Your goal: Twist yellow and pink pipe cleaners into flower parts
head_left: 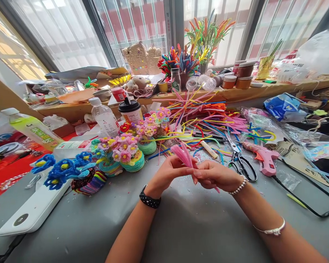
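Near the middle of the head view, my left hand (172, 171) and my right hand (215, 174) meet over the grey table (186, 226). Both have their fingers closed on a small bundle of pink pipe cleaners (184, 155), whose looped upper part rises between them. A short pink end pokes out below my right hand. The fingertips of the two hands touch and hide the middle of the bundle. Scissors (238, 157) and a pink glue gun (263, 157) lie to the right of my right hand.
Pink flowers in a pot (124, 146) and blue flowers (64, 170) stand left, beside a white device (35, 208). Loose pipe cleaners (208, 113) are heaped behind my hands. Bottles, a lidded cup (130, 111) and the glue gun's black cable (298, 201) flank the work area.
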